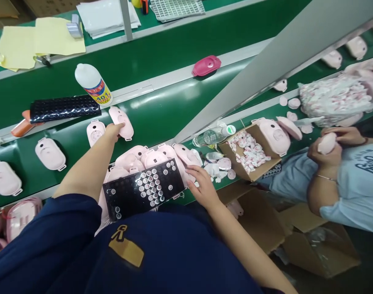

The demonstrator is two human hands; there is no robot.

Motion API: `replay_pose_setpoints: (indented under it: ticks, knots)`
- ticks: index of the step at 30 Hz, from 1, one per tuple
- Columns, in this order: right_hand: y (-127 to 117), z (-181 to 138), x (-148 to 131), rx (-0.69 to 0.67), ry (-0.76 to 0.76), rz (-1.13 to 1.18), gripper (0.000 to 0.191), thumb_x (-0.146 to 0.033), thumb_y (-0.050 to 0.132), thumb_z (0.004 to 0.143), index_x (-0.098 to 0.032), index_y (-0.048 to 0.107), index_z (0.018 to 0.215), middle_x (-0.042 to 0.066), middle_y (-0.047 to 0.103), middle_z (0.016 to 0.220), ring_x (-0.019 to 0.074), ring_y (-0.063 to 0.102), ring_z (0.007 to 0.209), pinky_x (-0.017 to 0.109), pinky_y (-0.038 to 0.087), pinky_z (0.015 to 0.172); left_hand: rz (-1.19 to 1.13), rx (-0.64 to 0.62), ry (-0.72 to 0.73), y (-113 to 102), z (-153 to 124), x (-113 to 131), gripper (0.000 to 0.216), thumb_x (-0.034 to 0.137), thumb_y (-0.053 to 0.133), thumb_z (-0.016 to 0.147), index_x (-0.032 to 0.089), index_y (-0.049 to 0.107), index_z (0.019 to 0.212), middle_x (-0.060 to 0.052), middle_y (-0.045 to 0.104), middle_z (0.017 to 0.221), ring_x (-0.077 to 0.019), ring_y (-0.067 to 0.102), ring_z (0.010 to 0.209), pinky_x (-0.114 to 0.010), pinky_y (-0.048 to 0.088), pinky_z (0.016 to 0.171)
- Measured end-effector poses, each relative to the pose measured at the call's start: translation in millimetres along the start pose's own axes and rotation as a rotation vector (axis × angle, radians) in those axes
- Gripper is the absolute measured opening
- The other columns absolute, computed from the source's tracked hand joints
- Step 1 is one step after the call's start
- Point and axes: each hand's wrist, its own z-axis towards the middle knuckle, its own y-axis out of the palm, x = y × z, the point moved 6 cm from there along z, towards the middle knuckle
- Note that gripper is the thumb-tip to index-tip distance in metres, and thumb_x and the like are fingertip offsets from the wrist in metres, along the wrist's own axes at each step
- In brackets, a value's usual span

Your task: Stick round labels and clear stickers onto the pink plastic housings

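Note:
My left hand [113, 130] reaches out onto the green conveyor belt [162, 110] and closes on a pale pink plastic shell [121, 122]. Another pink shell [95, 131] lies just left of it. My right hand [201, 184] rests, fingers curled, at the right edge of a black sheet of round stickers [143, 188] and touches a pink shell [186, 157] from the pile [149, 157] of shells in front of me. What the right fingers pinch, if anything, is hidden.
More pink shells [50, 153] ride the belt at left. A glue bottle [94, 85], a second black sticker sheet [64, 108] and a magenta shell [206, 65] lie beyond. A cardboard box [250, 153] of small parts and a co-worker's hands [325, 149] holding a shell are at right.

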Motion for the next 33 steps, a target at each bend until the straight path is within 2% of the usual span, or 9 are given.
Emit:
replay_pose_setpoints:
  ticks: [4, 7, 11, 13, 16, 20, 24, 29, 33]
  knots:
    - [25, 26, -6, -0.161, 0.21, 0.159, 0.044, -0.036, 0.058, 0.091, -0.021, 0.057, 0.132, 0.013, 0.066, 0.122, 0.0221, 0.067, 0.099, 0.044, 0.057, 0.089, -0.163, -0.147, 0.065, -14, -43, 13, 0.031, 0.029, 0.066, 0.087, 0.014, 0.066, 0.113, -0.011, 0.073, 0.099, -0.0263, 0.07, 0.095, -0.04, 0.059, 0.084]
    - [36, 32, -8, -0.172, 0.349, 0.361, 0.05, -0.033, 0.06, 0.088, -0.02, 0.05, 0.136, 0.005, 0.068, 0.098, 0.0154, 0.063, 0.073, 0.034, 0.057, 0.07, -0.292, -0.414, 0.135, -34, -97, 15, 0.043, 0.043, 0.067, 0.076, 0.014, 0.07, 0.107, -0.013, 0.074, 0.099, -0.0328, 0.069, 0.101, -0.043, 0.06, 0.084]
    - [17, 42, -39, -0.057, 0.191, 0.611, 0.031, -0.033, 0.056, 0.093, -0.025, 0.052, 0.123, -0.002, 0.063, 0.086, 0.0136, 0.062, 0.074, 0.029, 0.055, 0.07, -0.16, -0.754, 0.114, -50, -169, 4, 0.049, 0.041, 0.088, 0.046, 0.013, 0.077, 0.084, -0.02, 0.074, 0.092, -0.045, 0.07, 0.098, -0.052, 0.06, 0.076]
    - [-3, 50, -60, 0.014, 0.085, 0.615, 0.02, -0.031, 0.058, 0.094, -0.027, 0.054, 0.113, -0.001, 0.064, 0.087, 0.0139, 0.063, 0.075, 0.028, 0.055, 0.07, 0.003, -0.965, 0.253, -45, -204, 12, 0.037, 0.031, 0.091, 0.046, 0.014, 0.079, 0.077, -0.024, 0.074, 0.104, -0.0494, 0.066, 0.11, -0.056, 0.056, 0.088]
    - [-34, 60, -99, 0.051, -0.13, 0.399, 0.009, -0.024, 0.055, 0.097, -0.026, 0.061, 0.103, 0.002, 0.07, 0.092, 0.016, 0.067, 0.083, 0.031, 0.055, 0.075, 0.26, -1.205, 0.602, -36, -259, 34, 0.027, 0.02, 0.085, 0.062, 0.021, 0.083, 0.089, -0.018, 0.073, 0.119, -0.0431, 0.063, 0.123, -0.051, 0.05, 0.104]
    - [-60, 55, -148, 0.077, -0.45, 0.024, 0.021, -0.031, 0.06, 0.096, -0.025, 0.068, 0.114, 0.008, 0.074, 0.115, 0.023, 0.067, 0.103, 0.042, 0.052, 0.09, 0.439, -1.141, 0.964, -43, -310, 49, 0.046, 0.015, 0.082, 0.071, 0.029, 0.079, 0.114, -0.014, 0.076, 0.112, -0.0349, 0.074, 0.102, -0.04, 0.059, 0.092]
    - [-70, 42, -168, 0.083, -0.539, 0.058, 0.028, -0.036, 0.062, 0.095, -0.024, 0.066, 0.121, 0.01, 0.073, 0.119, 0.0243, 0.067, 0.108, 0.044, 0.05, 0.092, 0.531, -1.114, 1.169, -52, -336, 42, 0.057, 0.014, 0.075, 0.079, 0.031, 0.069, 0.134, -0.015, 0.074, 0.121, -0.0348, 0.071, 0.109, -0.042, 0.056, 0.098]
    - [-72, 40, -171, 0.107, -0.468, 0.167, 0.018, -0.027, 0.066, 0.094, -0.024, 0.065, 0.111, 0.005, 0.079, 0.102, 0.0202, 0.072, 0.096, 0.039, 0.048, 0.088, 0.496, -1.093, 1.108, -53, -337, 44, 0.057, 0.013, 0.076, 0.076, 0.033, 0.071, 0.13, -0.013, 0.074, 0.121, -0.0352, 0.072, 0.107, -0.043, 0.057, 0.097]
    - [-69, 43, -166, 0.068, -0.355, 0.216, 0.012, -0.029, 0.069, 0.092, -0.026, 0.063, 0.103, 0.003, 0.08, 0.1, 0.019, 0.075, 0.09, 0.041, 0.045, 0.098, 0.458, -1.039, 1.09, -53, -340, 44, 0.053, 0.014, 0.076, 0.076, 0.031, 0.073, 0.126, -0.014, 0.073, 0.123, -0.0343, 0.073, 0.106, -0.041, 0.058, 0.094]
